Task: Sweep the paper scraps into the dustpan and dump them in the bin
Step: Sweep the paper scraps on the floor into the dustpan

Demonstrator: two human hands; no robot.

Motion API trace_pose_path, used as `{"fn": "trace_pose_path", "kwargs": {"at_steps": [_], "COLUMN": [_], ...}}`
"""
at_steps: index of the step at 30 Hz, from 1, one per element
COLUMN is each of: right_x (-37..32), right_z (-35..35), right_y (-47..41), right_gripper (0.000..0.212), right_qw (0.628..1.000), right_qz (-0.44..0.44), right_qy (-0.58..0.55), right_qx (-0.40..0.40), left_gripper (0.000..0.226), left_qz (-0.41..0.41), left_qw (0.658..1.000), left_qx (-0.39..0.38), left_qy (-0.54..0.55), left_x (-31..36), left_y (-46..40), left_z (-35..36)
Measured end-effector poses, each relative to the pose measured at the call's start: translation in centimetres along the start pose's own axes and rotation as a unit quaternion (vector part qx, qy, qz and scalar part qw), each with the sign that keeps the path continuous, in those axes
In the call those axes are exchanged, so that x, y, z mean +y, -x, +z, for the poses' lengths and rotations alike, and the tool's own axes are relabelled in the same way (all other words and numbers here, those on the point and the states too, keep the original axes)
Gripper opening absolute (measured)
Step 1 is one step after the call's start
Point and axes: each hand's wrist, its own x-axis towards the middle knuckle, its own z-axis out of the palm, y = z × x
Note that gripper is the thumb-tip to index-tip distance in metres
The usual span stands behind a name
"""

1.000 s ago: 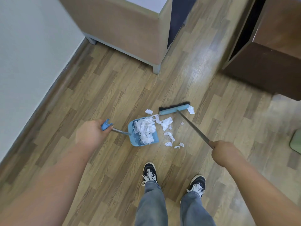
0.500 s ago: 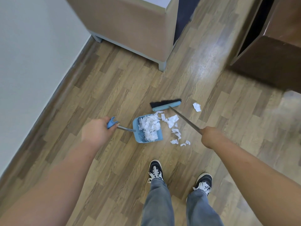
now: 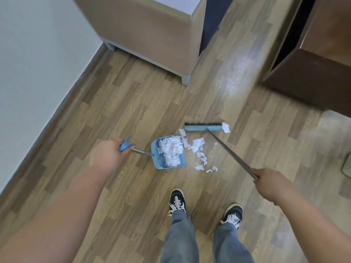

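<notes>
A blue dustpan [image 3: 183, 163] rests on the wooden floor, heaped with white paper scraps [image 3: 171, 152]. My left hand [image 3: 108, 155] grips its blue handle. More loose scraps [image 3: 198, 146] lie on the floor just right of the pan's mouth. My right hand [image 3: 270, 184] holds the long metal stick of a broom whose blue head [image 3: 202, 127] sits on the floor just beyond the pan. One scrap [image 3: 225, 127] touches the right end of the broom head. No bin is clearly in view.
A beige cabinet [image 3: 152, 31] on short legs stands ahead, against the white wall [image 3: 38, 63] at the left. Dark brown furniture [image 3: 313, 69] is at the upper right. A pale green object [image 3: 346, 167] shows at the right edge. My two shoes [image 3: 177, 199] stand near the pan.
The broom head has swung right, from beside the pan's far edge to the stray scrap that lay apart. My right hand moved right and back. The dustpan stayed put.
</notes>
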Motion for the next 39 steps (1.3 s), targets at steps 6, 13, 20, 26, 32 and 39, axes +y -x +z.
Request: {"fn": "trace_pose_path", "kwargs": {"at_steps": [6, 13, 20, 26, 32, 39], "right_x": [-2.4, -2.7, -5.7, -8.0, -7.3, -11.1], "right_z": [-0.9, 1.6, 7.9, 8.4, 7.0, 4.0], "right_y": [-3.0, -6.9, -1.2, 3.8, 3.1, -3.8], "right_gripper": [0.041, 0.032, 0.022, 0.024, 0.023, 0.058], "right_qw": [0.995, 0.968, 0.934, 0.867, 0.964, 0.998], "right_qz": [0.029, 0.100, 0.084, 0.057, -0.041, -0.029], "right_qy": [-0.091, -0.228, -0.331, -0.465, -0.250, 0.046], "right_qx": [0.030, -0.022, -0.109, -0.172, -0.085, 0.025], "left_gripper": [0.029, 0.022, 0.025, 0.027, 0.031, 0.030], "left_qz": [0.005, -0.021, -0.033, -0.036, -0.043, -0.059], "left_qw": [1.000, 0.999, 0.999, 0.999, 0.998, 0.997], "left_qx": [0.001, 0.032, 0.036, 0.032, 0.035, 0.036], "left_qy": [-0.002, 0.007, 0.014, 0.024, 0.017, 0.027], "left_x": [0.6, 0.7, 0.3, 0.4, 0.4, -0.4], "left_y": [-0.1, -0.1, -0.4, -0.4, 0.8, 1.4], "left_z": [0.0, 0.1, 0.5, 0.6, 0.7, 0.9]}}
